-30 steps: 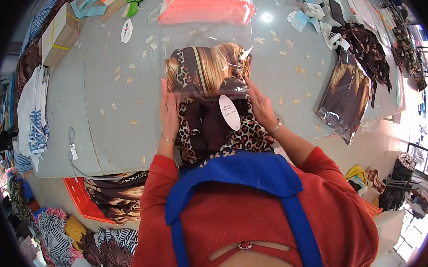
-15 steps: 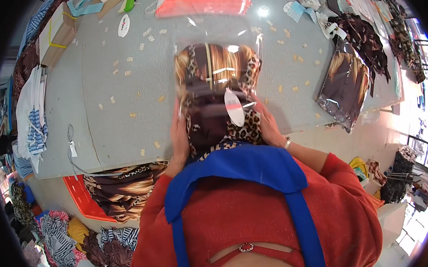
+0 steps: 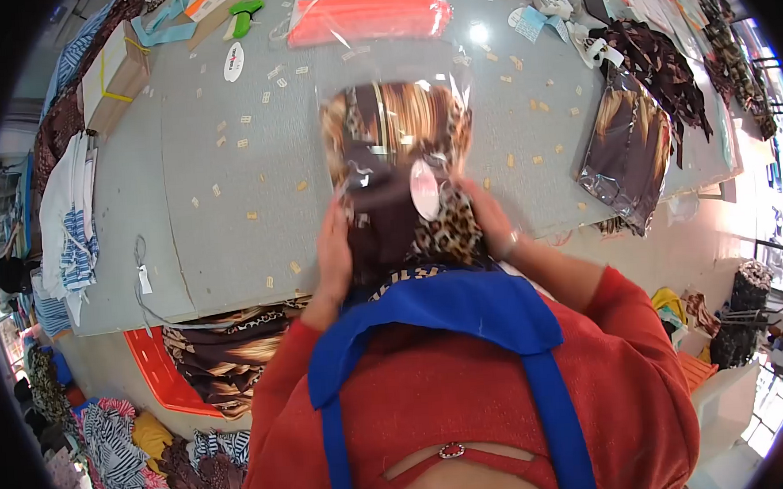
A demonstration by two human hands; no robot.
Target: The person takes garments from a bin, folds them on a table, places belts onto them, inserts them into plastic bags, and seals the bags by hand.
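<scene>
A folded garment (image 3: 394,120) with brown stripes and leopard print lies in a clear plastic bag (image 3: 391,67) at the table's near edge. A white oval hang tag (image 3: 424,190) shows on its front. My left hand (image 3: 336,247) grips the left side of the bagged garment, its fingers partly hidden. On the opposite side, my right hand (image 3: 489,215) is closed on the edge, slightly blurred. The garment's near end reaches my blue apron (image 3: 430,309).
A stack of clear bags with an orange band (image 3: 371,20) lies at the far side, beside a green tagging gun (image 3: 242,18). Another bagged garment (image 3: 625,148) overhangs the right edge. A red crate (image 3: 155,372) of printed garments sits below the table, left.
The view has shifted slightly. Both hands stay at the bag's sides, the right a little higher on it; the bag and its tag have moved slightly.
</scene>
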